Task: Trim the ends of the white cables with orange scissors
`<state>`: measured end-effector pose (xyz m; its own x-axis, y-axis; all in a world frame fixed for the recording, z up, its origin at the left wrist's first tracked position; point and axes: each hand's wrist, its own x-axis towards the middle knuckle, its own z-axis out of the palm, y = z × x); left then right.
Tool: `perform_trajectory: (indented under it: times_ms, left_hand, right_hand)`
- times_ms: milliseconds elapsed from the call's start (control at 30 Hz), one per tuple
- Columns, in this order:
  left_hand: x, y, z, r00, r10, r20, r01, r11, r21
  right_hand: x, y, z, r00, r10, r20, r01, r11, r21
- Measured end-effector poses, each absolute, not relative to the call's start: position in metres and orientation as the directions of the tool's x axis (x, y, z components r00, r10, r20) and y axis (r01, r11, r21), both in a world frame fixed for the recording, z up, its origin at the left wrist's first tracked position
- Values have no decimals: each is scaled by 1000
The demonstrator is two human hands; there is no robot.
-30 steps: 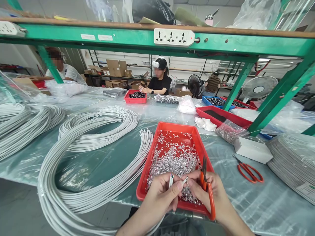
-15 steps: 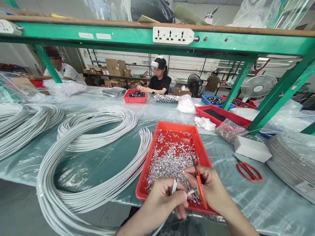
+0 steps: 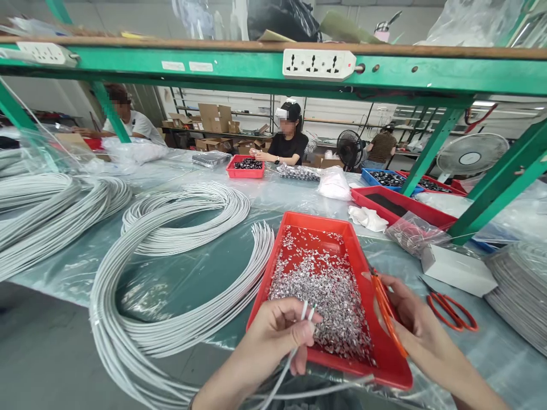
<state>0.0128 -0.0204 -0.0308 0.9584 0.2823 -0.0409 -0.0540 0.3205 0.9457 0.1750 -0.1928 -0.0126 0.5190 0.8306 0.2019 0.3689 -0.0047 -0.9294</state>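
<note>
My left hand [image 3: 280, 330] is closed in a pinch on a thin white cable [image 3: 282, 373], with two short ends standing up between thumb and fingers; one end shows a bit of green. My right hand [image 3: 423, 327] is wrapped round orange-handled scissors [image 3: 386, 313], whose dark blades point up and away, apart from the cable. Under and ahead of both hands lies a red tray [image 3: 318, 220] with many small silvery metal pieces [image 3: 316, 293]. Another white cable length crosses low in front of the tray.
Coiled white cable bundles [image 3: 106, 296] lie at the left. To the right are a second pair of orange-handled scissors [image 3: 453, 307], a white box [image 3: 457, 267] and a grey coil [image 3: 523, 279]. A green shelf frame [image 3: 239, 65] spans overhead. Co-workers sit beyond the table.
My right hand has moved right with the scissors, away from the cable ends. My left hand still pinches the cable, its ends now pointing upward. The view has shifted slightly left.
</note>
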Motion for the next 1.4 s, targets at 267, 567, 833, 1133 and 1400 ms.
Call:
perform_trajectory:
  times_ms: [267,567,833,1133,1400]
  left_hand:
    - [22,-25,-29,894,448,19,-134,226,965]
    - [25,-24,-29,882,467,62,-141,136,981]
    - [25,-26,-29,878,475,54,-107,85,991]
    - [26,-27,-27,856,517,-25,-88,192,977]
    - [22,-22,-39,976,218,0,-110,488,866]
  right_hand:
    - [131,-196,-5,543,840,-8,215,-148,-965]
    - [130,-191,3,503,861,76,445,-182,-877]
    - [142,-200,-9,415,905,96,570,-176,-803]
    - [151,-204,-6,299,944,136,822,-182,-540]
    - [156,-214,0,260,960,108,801,-152,-578]
